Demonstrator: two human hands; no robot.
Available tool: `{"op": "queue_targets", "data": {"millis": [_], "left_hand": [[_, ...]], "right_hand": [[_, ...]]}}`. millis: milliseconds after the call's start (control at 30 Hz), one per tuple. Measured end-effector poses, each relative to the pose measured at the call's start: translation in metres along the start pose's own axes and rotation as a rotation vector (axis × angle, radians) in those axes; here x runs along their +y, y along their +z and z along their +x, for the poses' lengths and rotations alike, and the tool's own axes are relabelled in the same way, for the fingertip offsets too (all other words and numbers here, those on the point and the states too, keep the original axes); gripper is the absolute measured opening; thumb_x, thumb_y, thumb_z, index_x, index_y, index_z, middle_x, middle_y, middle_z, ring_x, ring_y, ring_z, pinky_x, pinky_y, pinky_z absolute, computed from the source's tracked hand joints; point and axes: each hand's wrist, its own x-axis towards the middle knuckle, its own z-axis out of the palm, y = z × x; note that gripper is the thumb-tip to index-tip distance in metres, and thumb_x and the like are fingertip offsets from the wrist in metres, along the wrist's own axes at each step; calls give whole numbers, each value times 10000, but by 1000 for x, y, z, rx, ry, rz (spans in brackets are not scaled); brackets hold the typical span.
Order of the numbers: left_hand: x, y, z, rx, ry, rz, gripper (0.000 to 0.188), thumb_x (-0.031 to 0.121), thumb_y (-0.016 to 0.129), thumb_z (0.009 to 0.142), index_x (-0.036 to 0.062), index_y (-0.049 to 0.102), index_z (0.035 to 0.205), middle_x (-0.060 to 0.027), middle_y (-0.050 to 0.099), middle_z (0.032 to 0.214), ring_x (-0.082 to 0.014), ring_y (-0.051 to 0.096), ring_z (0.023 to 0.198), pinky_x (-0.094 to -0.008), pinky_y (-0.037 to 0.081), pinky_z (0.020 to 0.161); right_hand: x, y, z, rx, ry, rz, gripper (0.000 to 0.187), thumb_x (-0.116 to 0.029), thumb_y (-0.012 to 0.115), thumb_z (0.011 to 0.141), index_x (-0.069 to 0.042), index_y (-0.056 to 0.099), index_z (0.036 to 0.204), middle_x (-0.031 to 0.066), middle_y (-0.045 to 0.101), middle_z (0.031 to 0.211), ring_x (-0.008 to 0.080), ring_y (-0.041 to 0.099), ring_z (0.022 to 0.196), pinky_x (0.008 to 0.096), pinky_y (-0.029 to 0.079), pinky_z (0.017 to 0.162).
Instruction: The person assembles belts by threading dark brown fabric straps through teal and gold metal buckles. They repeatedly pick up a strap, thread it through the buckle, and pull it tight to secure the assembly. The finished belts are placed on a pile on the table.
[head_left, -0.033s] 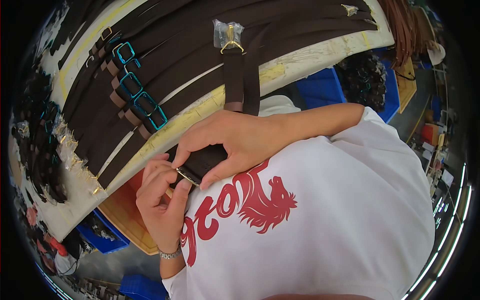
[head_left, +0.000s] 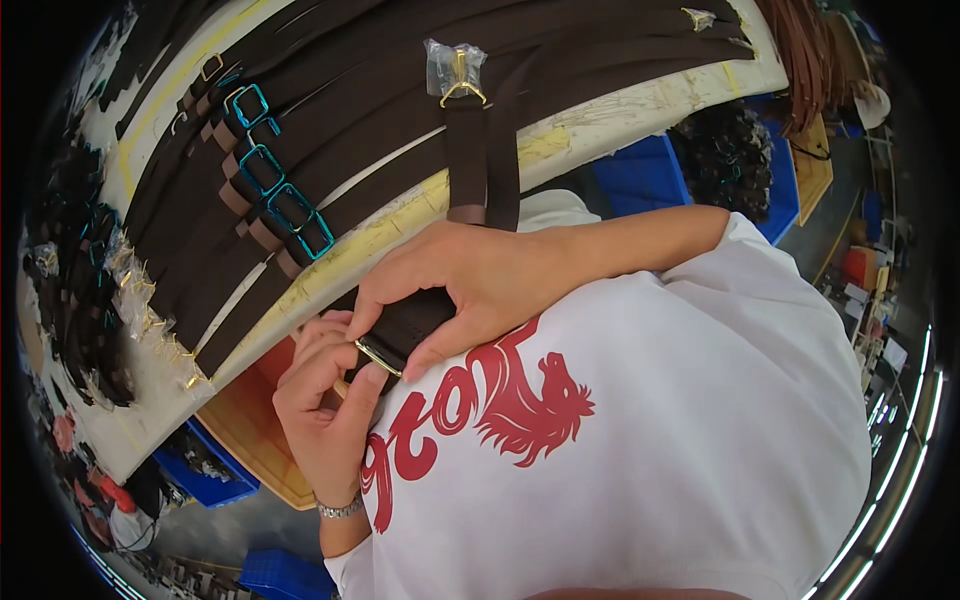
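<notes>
Close against my white shirt, both hands hold a dark brown belt (head_left: 412, 318) with a thin gold-coloured metal buckle (head_left: 380, 358) across it. My left hand (head_left: 325, 390) is closed, thumb and fingertips pinching at the buckle's near left side. Arching over from the right, my right hand (head_left: 470, 280) has its forefinger at the buckle's upper end and its thumb by the lower end, with the belt between them. Part of the belt is hidden behind my fingers.
Many dark straps (head_left: 330, 120) cover the worktable (head_left: 690, 90). Teal-wrapped buckles (head_left: 262, 170) lie at left, and a gold buckle in clear plastic (head_left: 460, 75) lies at the back. Blue bins (head_left: 645, 170) and an orange bin (head_left: 240, 430) stand below the table edge.
My left fingers have shifted slightly at the buckle, and more of its gold edge shows. My right hand stays nearly in place.
</notes>
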Motion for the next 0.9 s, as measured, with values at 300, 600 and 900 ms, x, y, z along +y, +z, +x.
{"op": "queue_targets", "data": {"millis": [300, 600, 900], "left_hand": [[-7, 12, 5, -42, -347, -551, 139, -41, 767, 859, -85, 730, 986, -77, 749, 999, -191, 665, 1023, -361, 513, 989], [-3, 15, 1, 86, -50, -191, 158, 43, 782, 904, -90, 698, 914, -91, 697, 926, -230, 606, 1033, -405, 483, 1044], [-21, 21, 3, -98, -363, -959, 211, 74, 723, 992, -61, 760, 1150, -103, 768, 1056, -119, 677, 882, -250, 525, 825]], "right_hand": [[-5, -7, -11, 4, 95, 74, 503, -178, 957, 811, -44, 752, 1250, 84, 781, 1151, 243, 749, 1047, 337, 576, 920], [-2, -1, -13, 72, 127, 66, 484, -229, 952, 791, -41, 752, 1190, 95, 780, 1095, 231, 746, 1024, 334, 570, 901], [-6, -5, -13, 43, 113, 61, 533, -183, 980, 781, -53, 756, 1246, 81, 784, 1152, 220, 757, 1045, 324, 577, 908]]}}
